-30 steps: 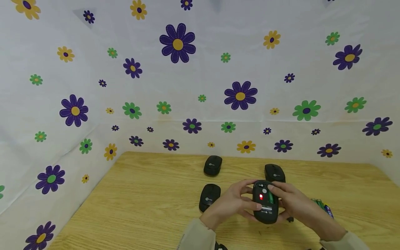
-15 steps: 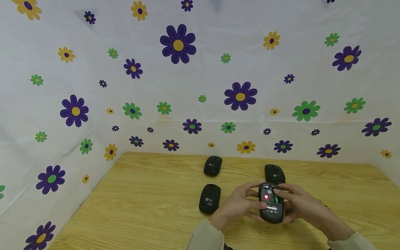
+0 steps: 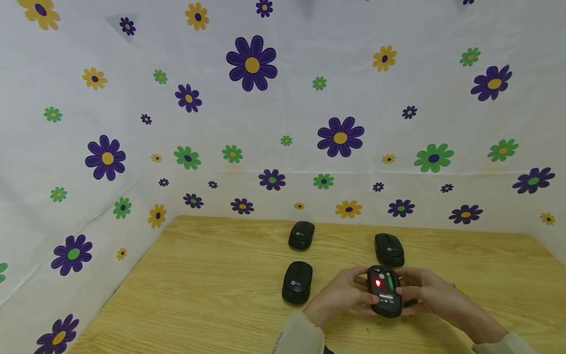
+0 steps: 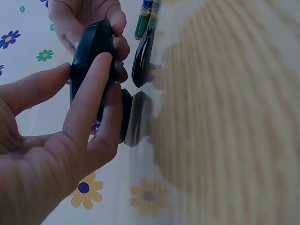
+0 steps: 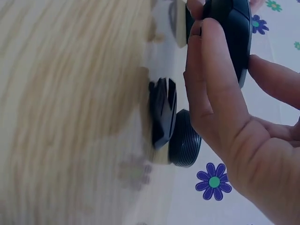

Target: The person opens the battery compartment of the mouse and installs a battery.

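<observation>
Both hands hold a black computer mouse (image 3: 385, 301) with its underside up. A red light glows there, and a green battery (image 3: 389, 281) lies in the uncovered slot on its right side. My left hand (image 3: 340, 294) grips the left edge, thumb on the underside. On the opposite side my right hand (image 3: 431, 292) grips the mouse, its thumb at the edge below the slot. In the left wrist view the fingers of the left hand (image 4: 70, 136) curl round the mouse (image 4: 91, 51). The right wrist view has the right hand (image 5: 239, 112) pinching the mouse (image 5: 234, 33).
Black mice stand on the wooden table: one at the back (image 3: 301, 235), one to the left (image 3: 297, 282), one behind the hands (image 3: 389, 249). Batteries (image 4: 144, 21) lie beyond a thin black piece (image 4: 142, 61). Another thin black piece (image 5: 162, 112) lies beside a ridged black round object (image 5: 185, 140).
Both hands have shifted right and slightly down with the mouse. My right thumb has slid from the battery slot down to the mouse's edge, leaving more of the battery visible.
</observation>
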{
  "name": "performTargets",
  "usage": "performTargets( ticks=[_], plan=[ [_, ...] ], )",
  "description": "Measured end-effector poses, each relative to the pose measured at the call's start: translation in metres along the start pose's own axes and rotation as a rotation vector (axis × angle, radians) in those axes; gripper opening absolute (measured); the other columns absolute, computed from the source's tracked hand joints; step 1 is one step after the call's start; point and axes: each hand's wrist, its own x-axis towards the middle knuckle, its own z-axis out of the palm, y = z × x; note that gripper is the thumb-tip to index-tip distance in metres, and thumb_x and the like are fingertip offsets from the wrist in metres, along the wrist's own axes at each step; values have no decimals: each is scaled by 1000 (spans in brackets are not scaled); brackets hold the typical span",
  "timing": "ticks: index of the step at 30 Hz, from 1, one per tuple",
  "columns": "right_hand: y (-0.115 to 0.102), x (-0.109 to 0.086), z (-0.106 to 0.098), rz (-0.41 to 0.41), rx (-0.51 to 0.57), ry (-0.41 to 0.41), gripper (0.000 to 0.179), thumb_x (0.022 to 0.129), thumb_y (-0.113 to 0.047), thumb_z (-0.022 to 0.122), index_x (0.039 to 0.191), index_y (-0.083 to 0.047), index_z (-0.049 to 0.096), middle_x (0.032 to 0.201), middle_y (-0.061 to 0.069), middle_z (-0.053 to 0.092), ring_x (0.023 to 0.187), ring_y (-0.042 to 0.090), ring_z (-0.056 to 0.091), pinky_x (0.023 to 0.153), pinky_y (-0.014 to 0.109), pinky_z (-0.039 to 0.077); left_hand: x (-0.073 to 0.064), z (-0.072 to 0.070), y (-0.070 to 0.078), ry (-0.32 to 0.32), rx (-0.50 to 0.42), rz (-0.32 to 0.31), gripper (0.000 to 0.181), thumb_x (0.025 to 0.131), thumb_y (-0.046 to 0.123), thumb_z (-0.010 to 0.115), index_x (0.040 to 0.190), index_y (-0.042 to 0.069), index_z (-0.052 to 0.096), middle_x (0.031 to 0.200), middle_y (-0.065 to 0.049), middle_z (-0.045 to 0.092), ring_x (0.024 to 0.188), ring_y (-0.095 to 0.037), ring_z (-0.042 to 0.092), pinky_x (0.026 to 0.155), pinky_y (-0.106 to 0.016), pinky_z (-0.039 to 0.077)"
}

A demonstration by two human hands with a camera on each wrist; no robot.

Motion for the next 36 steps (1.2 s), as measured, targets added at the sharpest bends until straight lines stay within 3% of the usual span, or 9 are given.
performTargets(
  ticks=[4, 11, 19, 25, 28, 32, 36],
  plan=[
    [2, 1, -1, 3, -33, 6, 61, 99, 0, 55, 145, 24, 25, 116, 23, 54, 94, 25, 61, 81, 43, 62, 1, 2, -1, 2, 40, -11, 62, 85, -20, 66, 142, 0, 54, 104, -10, 61, 93, -24, 66, 79, -44, 63],
    [4, 3, -5, 25, -115, 85, 52, 96, -3, 60, 130, 30, 38, 110, 18, 63, 94, 23, 63, 78, 40, 63, 4, 12, -3, 61, 93, -7, 55, 85, -19, 68, 137, -5, 56, 96, -8, 66, 91, -21, 66, 77, -42, 63],
    [4, 6, 0, 34, -157, 127, 45, 94, 0, 61, 125, 28, 44, 105, 19, 57, 87, 20, 62, 75, 37, 64, -1, 12, -2, 75, 93, -37, 48, 87, -17, 67, 132, -2, 60, 96, -8, 67, 90, -23, 68, 72, -44, 64],
    [2, 8, 2, 57, -201, 148, 43, 93, 2, 60, 123, 29, 45, 102, 18, 59, 85, 21, 64, 74, 39, 64, -2, 5, 1, 38, 122, -63, 32, 90, -13, 66, 121, -5, 66, 93, -8, 65, 85, -19, 66, 72, -40, 64],
    [1, 7, -2, 35, -230, 146, 43, 96, 0, 58, 123, 30, 43, 102, 15, 64, 85, 23, 66, 74, 42, 64, -3, -1, 4, 21, 149, -64, 33, 92, -7, 67, 125, -5, 65, 94, -7, 64, 81, -16, 62, 72, -39, 64],
    [-1, 3, -9, 15, -225, 169, 43, 100, -4, 56, 126, 28, 43, 105, 13, 68, 87, 25, 67, 74, 44, 64, -3, -10, 11, 29, 189, -32, 39, 95, -1, 66, 133, -4, 60, 92, -5, 63, 75, -15, 55, 74, -37, 63],
    [-4, 1, -16, -7, -197, 200, 44, 102, -5, 56, 129, 26, 41, 107, 12, 68, 88, 25, 67, 73, 43, 64, 0, -17, 18, 54, 219, 25, 40, 96, 1, 64, 136, -4, 58, 94, -4, 64, 80, -17, 59, 77, -40, 63]
  ],
)
